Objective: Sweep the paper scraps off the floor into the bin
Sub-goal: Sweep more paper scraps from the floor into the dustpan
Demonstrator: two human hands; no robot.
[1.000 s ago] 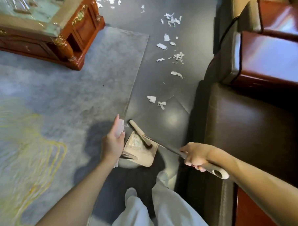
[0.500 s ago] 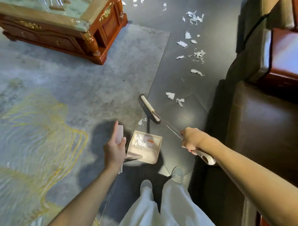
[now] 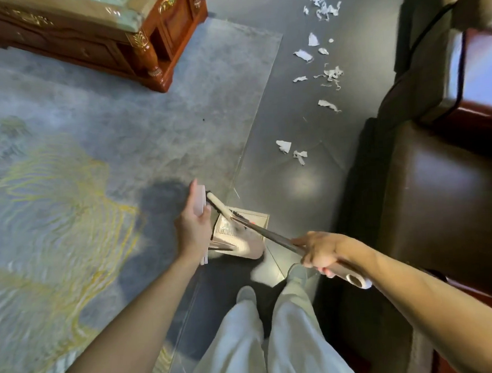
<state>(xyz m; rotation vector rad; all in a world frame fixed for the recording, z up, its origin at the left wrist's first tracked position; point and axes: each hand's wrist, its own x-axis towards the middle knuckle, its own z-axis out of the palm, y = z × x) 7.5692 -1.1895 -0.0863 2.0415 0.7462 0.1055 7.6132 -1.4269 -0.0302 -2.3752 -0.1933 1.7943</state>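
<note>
White paper scraps [image 3: 327,75] lie scattered along the dark floor ahead, the two nearest [image 3: 284,146] about a step beyond the dustpan. A beige long-handled dustpan [image 3: 243,237] stands on the floor in front of my feet with some white scraps inside. My left hand [image 3: 194,226] grips the top of its white handle [image 3: 199,201]. My right hand [image 3: 322,252] grips the broom's handle [image 3: 353,277]. The broom's pale head [image 3: 219,206] lies at the dustpan's mouth, beside my left hand. No bin is in view.
A grey rug [image 3: 97,164] with yellow lines covers the floor on the left. A carved wooden table [image 3: 137,44] stands at the top left. Dark brown sofas [image 3: 442,194] line the right side, leaving a narrow strip of floor between them and the rug.
The broom head, stretched out over the floor half a second ago, has drawn back to the dustpan's mouth. The small scrap at the rug's edge is gone from sight.
</note>
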